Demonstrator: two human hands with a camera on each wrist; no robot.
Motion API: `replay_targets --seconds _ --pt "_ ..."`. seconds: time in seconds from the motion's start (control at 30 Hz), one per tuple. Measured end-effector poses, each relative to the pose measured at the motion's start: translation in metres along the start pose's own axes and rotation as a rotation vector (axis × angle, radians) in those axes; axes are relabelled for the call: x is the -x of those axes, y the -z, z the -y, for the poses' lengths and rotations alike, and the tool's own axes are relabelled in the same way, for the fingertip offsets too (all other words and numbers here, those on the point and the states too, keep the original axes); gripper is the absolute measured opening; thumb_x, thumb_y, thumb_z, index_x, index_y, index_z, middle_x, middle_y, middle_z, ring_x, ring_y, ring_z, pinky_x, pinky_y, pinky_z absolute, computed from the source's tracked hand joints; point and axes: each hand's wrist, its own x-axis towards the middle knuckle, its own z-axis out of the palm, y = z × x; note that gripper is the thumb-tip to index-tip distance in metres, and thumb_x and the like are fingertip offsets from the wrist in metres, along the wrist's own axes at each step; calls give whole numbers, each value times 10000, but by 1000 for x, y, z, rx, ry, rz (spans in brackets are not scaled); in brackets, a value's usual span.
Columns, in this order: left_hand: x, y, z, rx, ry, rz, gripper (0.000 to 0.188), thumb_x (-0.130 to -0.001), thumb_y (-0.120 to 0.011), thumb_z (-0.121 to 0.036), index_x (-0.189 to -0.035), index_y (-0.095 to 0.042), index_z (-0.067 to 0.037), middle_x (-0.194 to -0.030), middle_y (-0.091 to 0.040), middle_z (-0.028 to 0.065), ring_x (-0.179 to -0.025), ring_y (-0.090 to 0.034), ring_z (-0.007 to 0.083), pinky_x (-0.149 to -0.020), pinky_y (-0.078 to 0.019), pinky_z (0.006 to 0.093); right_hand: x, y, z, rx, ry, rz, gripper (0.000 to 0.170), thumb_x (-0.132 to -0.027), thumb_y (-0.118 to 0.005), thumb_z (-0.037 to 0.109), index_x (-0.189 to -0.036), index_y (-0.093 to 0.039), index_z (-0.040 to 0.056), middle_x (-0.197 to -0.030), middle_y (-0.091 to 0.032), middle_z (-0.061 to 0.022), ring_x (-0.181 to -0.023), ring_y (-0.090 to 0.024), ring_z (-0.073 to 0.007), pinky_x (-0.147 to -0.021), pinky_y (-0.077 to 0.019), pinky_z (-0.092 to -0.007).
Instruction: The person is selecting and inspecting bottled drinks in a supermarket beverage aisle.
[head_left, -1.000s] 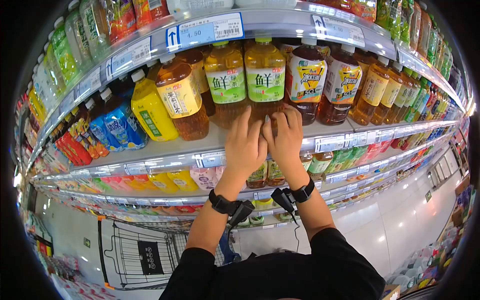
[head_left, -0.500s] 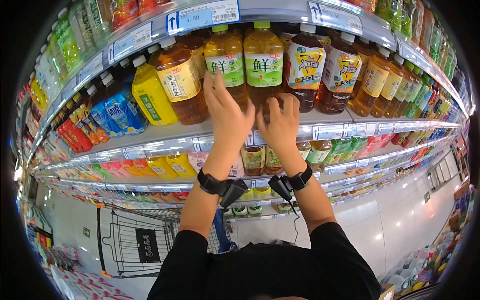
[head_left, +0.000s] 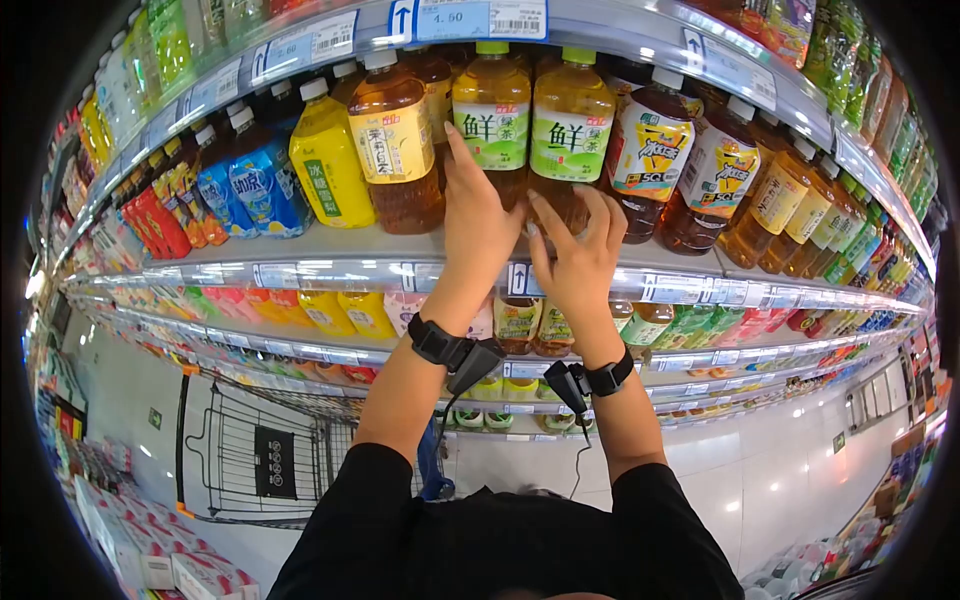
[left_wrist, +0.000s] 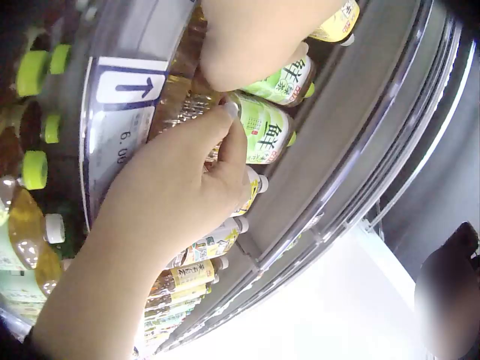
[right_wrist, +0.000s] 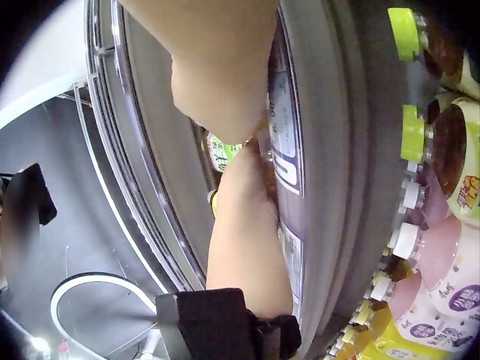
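Observation:
Two bottles of green tea with green caps stand side by side on the shelf, the left bottle [head_left: 490, 135] and the right bottle [head_left: 570, 140]. My left hand [head_left: 478, 225] reaches along the left bottle's side, index finger extended up beside its label and thumb low in front. Against the lower front of the right bottle, my right hand [head_left: 582, 255] lays slightly bent fingers under the label. In the left wrist view the right hand's fingertips [left_wrist: 229, 112] meet the bottle's lower part. The right wrist view hides most of both bottles behind the hands.
A jasmine tea bottle [head_left: 395, 150] and a yellow drink bottle [head_left: 330, 165] stand left; iced tea bottles [head_left: 650, 150] stand right. A price rail [head_left: 380, 275] edges the shelf, with another shelf above. A shopping cart [head_left: 250, 450] stands behind on the left.
The left hand came away from beside the right hand and moved up to the left bottle's side. The right hand shifted slightly, its fingers spreading. The head view turned a little.

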Motion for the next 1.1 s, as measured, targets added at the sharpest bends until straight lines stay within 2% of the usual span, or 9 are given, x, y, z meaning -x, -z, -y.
replay_targets --seconds 0.07,0.17,0.2,0.6,0.9,0.93,1.03,1.1 --pt "0 2 1 20 25 15 1093 -643 -751 -108 -1402 25 15 -1162 -416 307 -1033 -471 443 -856 -424 445 -1 0 2 53 -1 8 356 -724 -650 181 -1080 -644 200 -1181 -451 -135 -1111 -399 -361 -915 -367 -439" --pt "0 4 0 13 76 50 1108 -627 -757 -86 -1394 37 16 -1171 -438 322 -1073 -458 465 -886 -417 458 -2 -1 4 93 8 16 364 -731 -643 195 -1094 -638 216 -1211 -445 -126 -1122 -396 -357 -923 -354 -447" --pt "1 4 2 9 43 41 1115 -622 -760 -99 -1393 37 21 -1159 -442 314 -1064 -465 457 -874 -422 454 -1 -2 4 111 6 14 373 -732 -642 209 -1104 -634 231 -1233 -442 -119 -1121 -399 -348 -926 -349 -443" --pt "5 5 8 -29 51 67 1165 -600 -781 -129 -1397 55 25 -1104 -420 278 -993 -472 428 -848 -439 436 2 -9 2 165 52 -17 420 -717 -639 234 -1136 -616 248 -1240 -444 -113 -1113 -410 -324 -926 -348 -432" --pt "9 7 7 -108 -1 -18 1121 -584 -788 -186 -1396 -45 27 -1044 -445 261 -913 -506 400 -782 -457 422 5 -8 3 82 59 -81 506 -701 -637 117 -1169 -593 304 -1263 -379 -196 -1101 -411 -355 -927 -369 -422" --pt "9 8 8 -102 14 -4 1110 -605 -780 -231 -1398 -45 21 -1067 -449 262 -946 -501 406 -797 -455 428 6 -7 4 72 55 -66 513 -698 -632 97 -1160 -596 317 -1269 -369 -204 -1086 -422 -350 -919 -376 -416" --pt "10 9 8 -97 44 27 1090 -651 -762 -325 -1402 -47 10 -1109 -461 265 -1009 -492 418 -826 -452 440 7 -10 1 35 99 -106 536 -694 -630 36 -1189 -581 235 -1300 -347 -211 -1040 -439 -331 -895 -380 -408" --pt "10 9 7 -106 44 21 1083 -657 -754 -333 -1402 -48 12 -1099 -468 264 -1005 -497 421 -822 -453 442 8 -11 1 48 75 -100 503 -698 -628 68 -1146 -605 296 -1294 -356 -203 -1042 -451 -330 -890 -391 -402"
